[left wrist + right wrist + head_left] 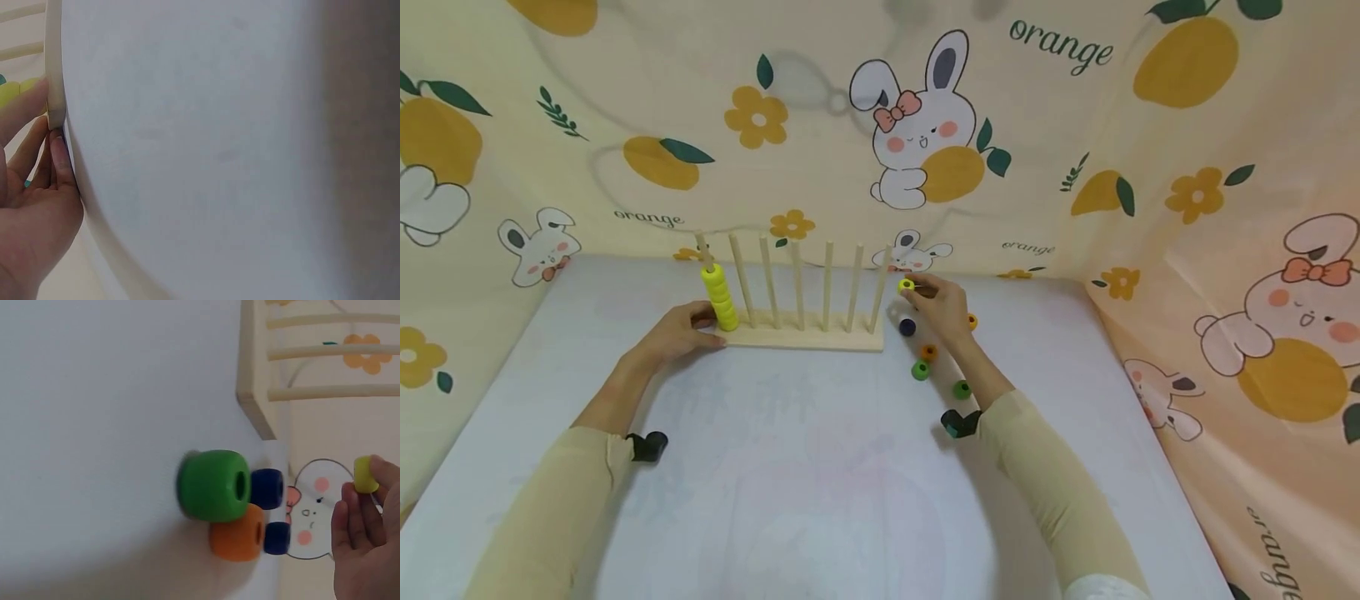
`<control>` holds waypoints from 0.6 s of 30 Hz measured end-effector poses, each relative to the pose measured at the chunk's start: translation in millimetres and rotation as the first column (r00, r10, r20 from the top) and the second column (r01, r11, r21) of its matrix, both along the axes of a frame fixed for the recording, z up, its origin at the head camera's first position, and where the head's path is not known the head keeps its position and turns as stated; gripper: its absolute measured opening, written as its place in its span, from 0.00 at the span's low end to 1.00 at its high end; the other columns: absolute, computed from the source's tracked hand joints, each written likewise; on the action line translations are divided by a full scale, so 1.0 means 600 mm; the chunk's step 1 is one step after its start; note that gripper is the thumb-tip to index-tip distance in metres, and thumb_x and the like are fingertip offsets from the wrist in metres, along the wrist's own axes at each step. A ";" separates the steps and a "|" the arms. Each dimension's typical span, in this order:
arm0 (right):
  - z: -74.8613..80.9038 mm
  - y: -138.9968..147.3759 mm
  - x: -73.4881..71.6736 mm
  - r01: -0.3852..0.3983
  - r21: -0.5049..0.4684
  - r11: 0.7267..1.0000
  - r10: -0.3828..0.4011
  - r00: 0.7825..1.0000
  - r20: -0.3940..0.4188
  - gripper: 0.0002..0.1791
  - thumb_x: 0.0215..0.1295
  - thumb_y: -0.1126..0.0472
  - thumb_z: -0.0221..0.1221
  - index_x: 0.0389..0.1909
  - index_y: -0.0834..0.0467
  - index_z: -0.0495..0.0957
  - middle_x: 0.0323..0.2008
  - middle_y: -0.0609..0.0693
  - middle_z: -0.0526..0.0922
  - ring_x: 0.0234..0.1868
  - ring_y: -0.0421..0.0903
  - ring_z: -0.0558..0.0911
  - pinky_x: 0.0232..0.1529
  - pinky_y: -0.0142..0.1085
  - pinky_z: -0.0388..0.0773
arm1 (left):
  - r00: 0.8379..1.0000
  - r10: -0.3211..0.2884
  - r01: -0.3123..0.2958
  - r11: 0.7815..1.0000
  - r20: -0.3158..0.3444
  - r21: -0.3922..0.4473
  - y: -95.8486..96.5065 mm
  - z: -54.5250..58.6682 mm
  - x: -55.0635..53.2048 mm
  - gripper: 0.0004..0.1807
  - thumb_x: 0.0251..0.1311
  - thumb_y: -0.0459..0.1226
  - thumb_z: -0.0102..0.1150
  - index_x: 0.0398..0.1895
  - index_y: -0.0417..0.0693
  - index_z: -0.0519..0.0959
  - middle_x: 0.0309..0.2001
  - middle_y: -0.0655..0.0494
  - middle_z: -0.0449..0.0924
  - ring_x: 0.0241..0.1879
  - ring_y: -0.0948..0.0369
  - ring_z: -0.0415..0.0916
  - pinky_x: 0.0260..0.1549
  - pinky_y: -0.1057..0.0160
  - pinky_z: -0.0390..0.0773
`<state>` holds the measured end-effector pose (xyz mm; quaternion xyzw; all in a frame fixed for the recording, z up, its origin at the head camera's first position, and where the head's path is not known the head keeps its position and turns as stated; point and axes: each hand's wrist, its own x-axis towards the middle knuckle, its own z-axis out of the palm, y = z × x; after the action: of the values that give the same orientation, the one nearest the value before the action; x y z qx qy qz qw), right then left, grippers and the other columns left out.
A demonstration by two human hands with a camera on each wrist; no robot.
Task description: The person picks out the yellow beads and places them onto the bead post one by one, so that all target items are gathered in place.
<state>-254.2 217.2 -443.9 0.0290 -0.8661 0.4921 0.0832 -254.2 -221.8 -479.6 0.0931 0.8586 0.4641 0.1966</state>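
Observation:
A wooden peg rack (805, 337) with several upright pegs stands on the table. Its leftmost peg carries a stack of yellow beads (720, 297). At that end my left hand (681, 333) grips the base, thumb along the front edge; the left wrist view shows the fingers (36, 150) at the base's corner. My right hand (942, 310) pinches a single yellow bead (364, 475) between thumb and fingertips, raised just right of the rightmost peg. The other pegs bear no beads.
Loose beads lie under and beside my right forearm: green beads (921, 370), orange beads (929, 352) and dark blue beads (267, 489). A printed cloth (820, 50) hangs behind the white table (805, 475) and along its sides. Black wrist straps show on both arms.

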 end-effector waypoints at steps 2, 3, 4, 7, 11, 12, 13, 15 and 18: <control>0.009 -0.001 0.001 -0.013 0.002 1.000 0.013 1.000 -0.019 0.20 0.63 0.58 0.68 0.55 0.60 0.82 0.45 0.56 0.87 0.44 0.49 0.87 0.38 0.29 0.83 | 1.000 -0.002 0.002 1.000 0.000 -0.001 -0.001 -0.002 0.000 0.43 0.60 0.32 0.67 0.73 0.26 0.54 0.71 0.29 0.58 0.70 0.38 0.58 0.71 0.44 0.58; 0.013 -0.002 0.001 -0.018 -0.004 1.000 0.018 1.000 -0.024 0.20 0.62 0.58 0.68 0.54 0.59 0.83 0.45 0.56 0.87 0.44 0.49 0.87 0.37 0.28 0.83 | 1.000 -0.003 0.003 1.000 0.000 0.000 -0.002 -0.004 -0.001 0.43 0.60 0.32 0.67 0.73 0.26 0.54 0.71 0.29 0.58 0.70 0.38 0.58 0.71 0.44 0.58; 0.020 -0.002 0.000 -0.026 -0.012 1.000 0.025 0.999 -0.031 0.19 0.62 0.59 0.69 0.54 0.60 0.83 0.46 0.56 0.87 0.44 0.49 0.87 0.37 0.28 0.83 | 1.000 -0.001 0.001 1.000 0.001 0.000 -0.002 -0.004 -0.002 0.43 0.60 0.32 0.67 0.73 0.27 0.54 0.71 0.29 0.58 0.70 0.38 0.58 0.72 0.45 0.58; 0.037 0.000 -0.005 -0.040 -0.026 0.999 0.039 0.999 -0.032 0.18 0.62 0.60 0.69 0.52 0.60 0.84 0.47 0.55 0.87 0.44 0.49 0.86 0.39 0.29 0.83 | 1.000 0.000 0.001 1.000 0.003 -0.006 -0.002 -0.004 -0.007 0.44 0.59 0.32 0.68 0.73 0.27 0.54 0.71 0.29 0.57 0.70 0.38 0.58 0.72 0.44 0.58; 0.050 0.006 -0.013 -0.031 -0.048 0.998 0.031 0.999 -0.016 0.17 0.62 0.60 0.68 0.52 0.58 0.84 0.47 0.54 0.87 0.44 0.48 0.86 0.45 0.33 0.84 | 1.000 0.002 -0.002 1.000 0.021 -0.010 -0.005 -0.005 -0.010 0.45 0.59 0.33 0.69 0.73 0.27 0.53 0.71 0.29 0.57 0.70 0.38 0.58 0.72 0.44 0.58; 0.052 0.008 -0.015 -0.029 -0.052 0.998 0.028 0.999 -0.017 0.17 0.62 0.60 0.68 0.52 0.58 0.84 0.47 0.54 0.87 0.44 0.48 0.86 0.45 0.34 0.84 | 1.000 0.002 -0.002 1.000 0.025 -0.008 -0.005 -0.005 -0.010 0.45 0.59 0.33 0.69 0.73 0.27 0.53 0.71 0.29 0.57 0.70 0.38 0.58 0.72 0.44 0.58; 0.054 0.009 -0.017 -0.029 -0.057 0.998 0.028 0.999 -0.019 0.17 0.62 0.60 0.68 0.52 0.57 0.85 0.47 0.54 0.87 0.44 0.48 0.86 0.46 0.34 0.84 | 1.000 0.003 -0.002 1.000 0.026 -0.007 -0.005 -0.005 -0.009 0.46 0.58 0.33 0.69 0.73 0.27 0.53 0.71 0.29 0.57 0.70 0.38 0.58 0.72 0.44 0.58; 0.059 0.011 -0.020 -0.039 -0.058 0.998 0.037 0.999 -0.033 0.18 0.62 0.59 0.69 0.52 0.58 0.84 0.47 0.54 0.87 0.45 0.48 0.86 0.46 0.35 0.84 | 1.000 0.001 -0.001 1.000 0.026 -0.003 -0.005 -0.004 -0.008 0.46 0.58 0.33 0.69 0.73 0.27 0.53 0.71 0.29 0.57 0.70 0.38 0.58 0.71 0.44 0.58; 0.067 0.016 -0.022 -0.058 -0.066 0.996 0.055 0.997 -0.049 0.18 0.62 0.58 0.69 0.52 0.58 0.85 0.47 0.53 0.86 0.45 0.47 0.86 0.47 0.35 0.84 | 1.000 -0.004 0.004 1.000 0.023 0.015 -0.002 -0.004 -0.004 0.45 0.59 0.33 0.69 0.73 0.26 0.53 0.71 0.29 0.57 0.70 0.38 0.58 0.71 0.44 0.59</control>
<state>-267.5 226.5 -403.9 0.0623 -0.8456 0.5224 0.0904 -256.7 -223.0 -482.2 0.0910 0.8526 0.4713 0.2065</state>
